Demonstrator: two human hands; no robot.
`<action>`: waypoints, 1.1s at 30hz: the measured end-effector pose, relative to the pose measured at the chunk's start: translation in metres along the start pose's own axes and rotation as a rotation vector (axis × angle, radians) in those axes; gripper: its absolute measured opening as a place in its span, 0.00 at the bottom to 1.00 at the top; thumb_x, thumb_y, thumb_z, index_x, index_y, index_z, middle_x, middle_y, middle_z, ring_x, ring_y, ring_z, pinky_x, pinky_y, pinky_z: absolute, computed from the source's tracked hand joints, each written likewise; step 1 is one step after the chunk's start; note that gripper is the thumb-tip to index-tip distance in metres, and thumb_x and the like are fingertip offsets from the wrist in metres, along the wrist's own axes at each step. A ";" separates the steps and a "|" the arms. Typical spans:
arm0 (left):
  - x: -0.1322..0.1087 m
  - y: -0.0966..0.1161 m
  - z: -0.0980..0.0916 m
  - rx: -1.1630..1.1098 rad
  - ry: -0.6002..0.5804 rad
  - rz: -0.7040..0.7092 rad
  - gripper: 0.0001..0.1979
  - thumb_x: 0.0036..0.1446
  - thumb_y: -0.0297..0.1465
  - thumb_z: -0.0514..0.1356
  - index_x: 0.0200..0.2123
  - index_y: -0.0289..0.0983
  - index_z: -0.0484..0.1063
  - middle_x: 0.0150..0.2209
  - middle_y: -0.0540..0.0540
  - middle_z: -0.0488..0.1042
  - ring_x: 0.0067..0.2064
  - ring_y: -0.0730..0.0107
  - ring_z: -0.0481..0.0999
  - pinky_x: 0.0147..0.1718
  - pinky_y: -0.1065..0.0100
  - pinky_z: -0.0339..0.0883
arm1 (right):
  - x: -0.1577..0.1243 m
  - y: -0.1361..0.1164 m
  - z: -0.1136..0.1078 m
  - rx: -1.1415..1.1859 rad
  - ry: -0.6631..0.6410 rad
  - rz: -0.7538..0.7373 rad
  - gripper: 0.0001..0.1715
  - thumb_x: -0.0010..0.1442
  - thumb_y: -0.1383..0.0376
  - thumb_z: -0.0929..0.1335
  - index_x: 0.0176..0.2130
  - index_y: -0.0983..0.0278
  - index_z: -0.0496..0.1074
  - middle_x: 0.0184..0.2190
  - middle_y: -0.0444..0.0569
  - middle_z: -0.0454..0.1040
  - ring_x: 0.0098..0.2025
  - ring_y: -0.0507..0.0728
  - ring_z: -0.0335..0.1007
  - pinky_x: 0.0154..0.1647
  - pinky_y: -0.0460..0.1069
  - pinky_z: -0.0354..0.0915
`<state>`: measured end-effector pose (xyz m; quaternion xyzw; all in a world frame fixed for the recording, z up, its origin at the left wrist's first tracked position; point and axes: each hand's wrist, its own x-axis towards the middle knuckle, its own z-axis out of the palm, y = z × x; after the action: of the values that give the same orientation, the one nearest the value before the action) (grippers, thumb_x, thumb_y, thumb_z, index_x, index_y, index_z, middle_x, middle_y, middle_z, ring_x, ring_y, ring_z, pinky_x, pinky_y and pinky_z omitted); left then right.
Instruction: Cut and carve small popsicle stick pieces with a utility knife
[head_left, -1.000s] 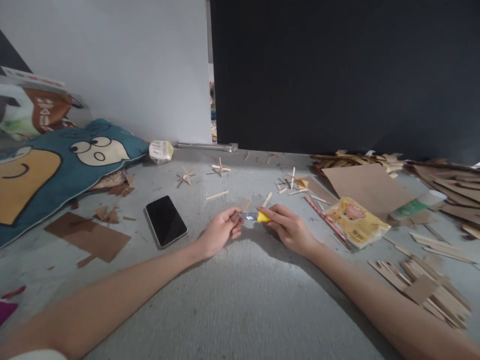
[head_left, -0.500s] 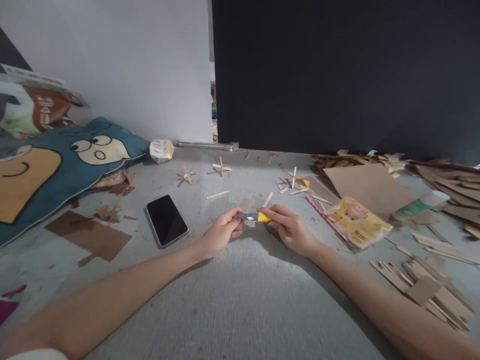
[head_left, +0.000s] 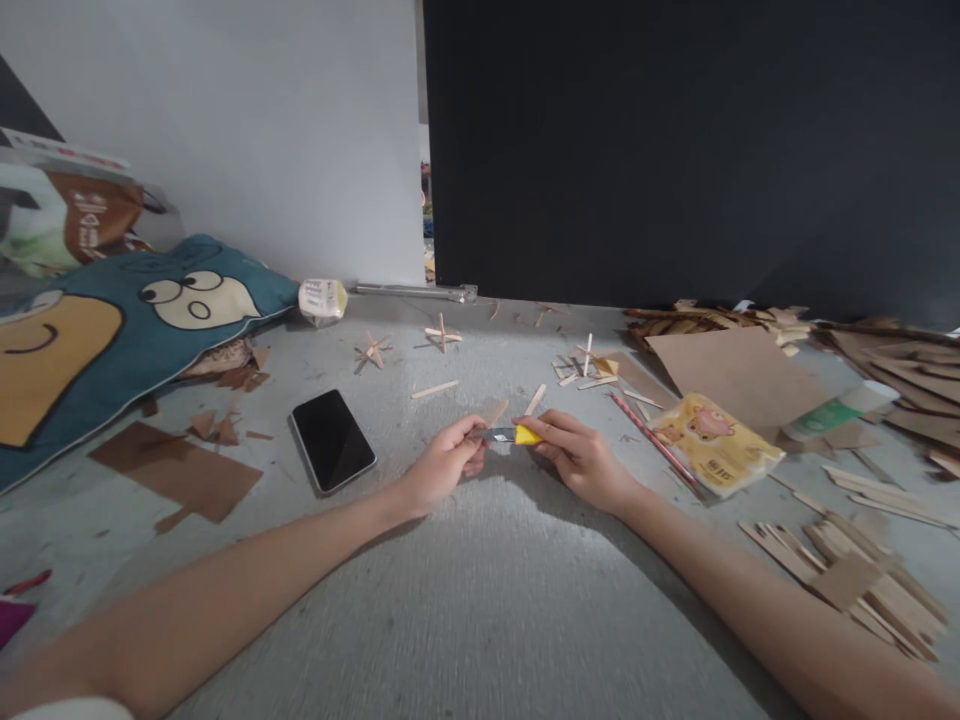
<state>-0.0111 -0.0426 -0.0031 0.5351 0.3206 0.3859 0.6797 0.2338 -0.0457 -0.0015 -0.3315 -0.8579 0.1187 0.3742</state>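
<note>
"Yellow shows at the right hand, doesn't it?"

"Yes, the handle of a small knife. Thumb and fingers are closed round it, and its blade points left, straight at the other hand."

"And the left hand?"

"Closed too, in a pinch on a thin wooden stick whose end slants up past the fingertips. Blade and stick meet at those fingers; I can't tell whether the edge is touching wood."

"How are the arms?"

"Both bare forearms come in from the lower corners and angle inward, so the hands face each other near the middle, low over the table."

"What's the tabletop like?"

"Grey, faintly streaked, littered with scraps. A dark-screened phone lies beside the left forearm, with a brown cardboard piece further left. On the right are a yellow packet, a green-and-white tube and a heap of flat sticks."

"Further back?"

"Small crossed-stick shapes, then a white panel and a black panel with a narrow gap between. A blue cushion with cartoon faces slumps at the left."
</note>
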 end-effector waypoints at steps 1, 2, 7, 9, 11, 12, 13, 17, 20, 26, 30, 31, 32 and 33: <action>0.000 0.000 0.000 -0.001 0.000 0.000 0.12 0.63 0.39 0.61 0.36 0.39 0.64 0.25 0.57 0.55 0.25 0.76 0.53 0.27 0.69 0.47 | 0.000 0.000 0.000 0.002 0.000 0.003 0.23 0.75 0.66 0.61 0.63 0.60 0.74 0.40 0.54 0.77 0.39 0.58 0.74 0.43 0.52 0.72; 0.000 0.000 0.001 0.000 0.001 0.001 0.12 0.63 0.39 0.61 0.36 0.39 0.64 0.25 0.57 0.55 0.25 0.76 0.53 0.27 0.69 0.47 | 0.000 0.000 0.000 0.003 -0.001 0.007 0.23 0.75 0.66 0.61 0.63 0.60 0.75 0.40 0.54 0.77 0.39 0.58 0.75 0.43 0.52 0.72; 0.000 0.002 0.001 0.006 0.000 0.009 0.13 0.64 0.41 0.61 0.36 0.39 0.63 0.25 0.57 0.54 0.24 0.76 0.52 0.26 0.69 0.47 | 0.000 0.001 0.001 0.002 0.001 0.017 0.23 0.74 0.67 0.61 0.62 0.60 0.75 0.40 0.54 0.76 0.39 0.58 0.75 0.43 0.52 0.73; 0.000 0.002 0.000 0.012 -0.008 0.012 0.14 0.65 0.43 0.61 0.35 0.39 0.64 0.25 0.57 0.54 0.24 0.76 0.52 0.26 0.69 0.47 | 0.000 0.001 0.001 0.004 0.002 0.012 0.23 0.74 0.67 0.61 0.63 0.60 0.75 0.40 0.54 0.76 0.39 0.57 0.75 0.43 0.51 0.72; 0.000 0.001 -0.001 0.038 -0.024 0.018 0.16 0.66 0.45 0.60 0.36 0.38 0.65 0.24 0.57 0.54 0.24 0.75 0.53 0.27 0.69 0.47 | 0.000 0.001 0.001 0.010 0.003 0.004 0.23 0.74 0.68 0.61 0.63 0.60 0.74 0.40 0.54 0.76 0.39 0.57 0.74 0.43 0.51 0.72; 0.000 0.001 -0.002 0.059 -0.037 0.022 0.17 0.67 0.47 0.59 0.36 0.38 0.66 0.24 0.57 0.55 0.25 0.75 0.54 0.27 0.69 0.48 | 0.000 0.001 0.001 0.012 0.004 -0.002 0.23 0.74 0.68 0.61 0.63 0.60 0.74 0.40 0.54 0.76 0.39 0.57 0.74 0.43 0.51 0.72; 0.000 0.000 -0.002 0.083 -0.047 0.027 0.18 0.67 0.48 0.58 0.37 0.38 0.66 0.24 0.57 0.55 0.25 0.74 0.55 0.27 0.68 0.49 | 0.000 0.001 0.001 0.013 0.005 -0.008 0.23 0.74 0.68 0.61 0.63 0.60 0.74 0.39 0.54 0.76 0.39 0.57 0.74 0.42 0.51 0.72; 0.001 0.000 -0.002 0.195 -0.042 0.033 0.18 0.67 0.47 0.57 0.35 0.37 0.67 0.23 0.56 0.60 0.25 0.74 0.58 0.28 0.68 0.53 | 0.001 -0.001 0.001 0.009 -0.005 -0.009 0.24 0.74 0.68 0.61 0.63 0.59 0.74 0.40 0.54 0.76 0.40 0.57 0.74 0.43 0.51 0.72; 0.002 0.004 0.000 0.294 -0.054 -0.004 0.14 0.68 0.41 0.55 0.33 0.38 0.66 0.19 0.56 0.60 0.23 0.74 0.59 0.28 0.68 0.54 | 0.000 -0.001 0.001 0.009 -0.015 -0.001 0.24 0.74 0.69 0.61 0.63 0.59 0.74 0.40 0.54 0.77 0.40 0.57 0.75 0.43 0.52 0.72; 0.000 0.013 0.007 0.263 -0.029 -0.108 0.09 0.66 0.32 0.55 0.32 0.37 0.68 0.19 0.56 0.59 0.21 0.75 0.55 0.24 0.71 0.51 | 0.000 0.000 0.001 0.005 -0.016 -0.024 0.26 0.73 0.70 0.61 0.64 0.59 0.74 0.40 0.54 0.76 0.39 0.57 0.74 0.43 0.52 0.72; 0.000 0.016 0.010 0.215 0.002 -0.125 0.04 0.62 0.28 0.58 0.32 0.37 0.69 0.20 0.55 0.61 0.22 0.76 0.58 0.25 0.72 0.52 | 0.000 0.001 0.003 -0.009 -0.010 -0.036 0.27 0.72 0.70 0.61 0.65 0.58 0.73 0.40 0.54 0.76 0.40 0.58 0.74 0.43 0.53 0.72; 0.000 0.016 0.010 0.213 0.005 -0.127 0.04 0.61 0.27 0.58 0.32 0.37 0.69 0.20 0.55 0.61 0.22 0.76 0.57 0.25 0.72 0.52 | 0.000 0.002 0.004 -0.011 -0.005 -0.038 0.27 0.72 0.71 0.61 0.65 0.57 0.73 0.40 0.53 0.76 0.39 0.58 0.74 0.42 0.52 0.72; 0.001 0.016 0.009 0.213 0.006 -0.127 0.03 0.59 0.27 0.59 0.32 0.37 0.69 0.20 0.56 0.61 0.22 0.76 0.57 0.25 0.72 0.51 | 0.000 0.003 0.004 -0.009 -0.001 -0.041 0.27 0.72 0.71 0.61 0.65 0.57 0.73 0.40 0.53 0.76 0.39 0.58 0.73 0.43 0.52 0.72; 0.001 0.016 0.009 0.213 0.010 -0.122 0.02 0.58 0.26 0.59 0.32 0.37 0.69 0.21 0.56 0.61 0.22 0.77 0.57 0.25 0.72 0.51 | 0.000 0.004 0.005 -0.005 0.001 -0.042 0.27 0.72 0.71 0.61 0.64 0.58 0.73 0.41 0.54 0.76 0.40 0.58 0.73 0.43 0.52 0.72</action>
<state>-0.0057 -0.0439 0.0148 0.5818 0.3951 0.3100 0.6397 0.2321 -0.0427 -0.0070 -0.3144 -0.8647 0.1085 0.3764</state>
